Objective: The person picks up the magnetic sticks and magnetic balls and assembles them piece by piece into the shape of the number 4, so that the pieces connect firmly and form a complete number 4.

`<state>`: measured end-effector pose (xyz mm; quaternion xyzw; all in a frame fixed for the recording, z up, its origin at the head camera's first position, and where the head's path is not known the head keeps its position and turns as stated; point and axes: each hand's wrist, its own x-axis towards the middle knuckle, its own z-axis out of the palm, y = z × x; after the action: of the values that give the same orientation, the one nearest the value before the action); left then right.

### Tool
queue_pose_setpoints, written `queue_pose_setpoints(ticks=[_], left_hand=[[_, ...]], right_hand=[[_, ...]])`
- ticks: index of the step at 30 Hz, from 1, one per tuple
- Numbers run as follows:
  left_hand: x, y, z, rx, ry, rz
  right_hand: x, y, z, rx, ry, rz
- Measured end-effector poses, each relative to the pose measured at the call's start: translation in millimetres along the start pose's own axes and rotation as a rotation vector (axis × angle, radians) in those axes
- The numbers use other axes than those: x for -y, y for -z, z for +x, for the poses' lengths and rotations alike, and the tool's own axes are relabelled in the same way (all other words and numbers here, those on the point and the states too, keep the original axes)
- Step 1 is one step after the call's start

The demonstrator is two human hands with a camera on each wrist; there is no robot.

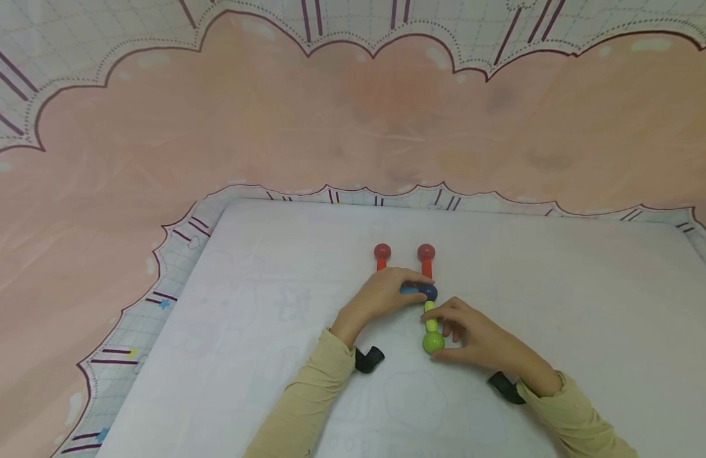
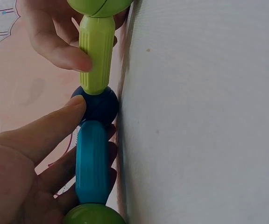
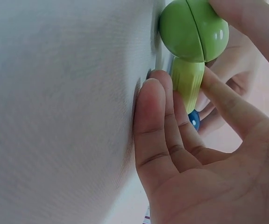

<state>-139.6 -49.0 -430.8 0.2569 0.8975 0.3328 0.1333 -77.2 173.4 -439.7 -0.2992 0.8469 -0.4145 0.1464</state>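
Observation:
My left hand (image 1: 381, 294) pinches a dark blue ball (image 2: 98, 107) between thumb and fingers. A blue ribbed rod (image 2: 92, 161) runs from that ball to another green ball (image 2: 95, 215), which my left hand hides in the head view. A yellow-green rod (image 1: 430, 317) joins the dark blue ball to a green ball (image 1: 433, 342) nearer me. My right hand (image 1: 473, 332) holds this end, its thumb against the green ball and a finger on the rod. Beyond my left hand, two red rods (image 1: 426, 268) carry red balls (image 1: 382, 252) at their far ends.
The pieces lie on a white tabletop (image 1: 261, 267) with a patterned border. Beyond its edge is a peach-coloured surface (image 1: 330, 127) with a scalloped outline. Black straps or mounts (image 1: 370, 359) sit at both wrists, beside beige sleeves (image 1: 307, 397).

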Motion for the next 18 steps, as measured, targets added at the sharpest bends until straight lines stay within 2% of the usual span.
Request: queue_pose_setpoints(ticks=[8, 18], left_hand=[[-0.4, 0.6, -0.1, 0.004, -0.009, -0.003], [-2.3, 1.3, 0.2, 0.018, -0.007, 0.01]], right_hand=[[-1.4, -0.9, 0.0, -0.019, 0.04, -0.016], [0.7, 1.3, 0.1, 0.01, 0.015, 0.011]])
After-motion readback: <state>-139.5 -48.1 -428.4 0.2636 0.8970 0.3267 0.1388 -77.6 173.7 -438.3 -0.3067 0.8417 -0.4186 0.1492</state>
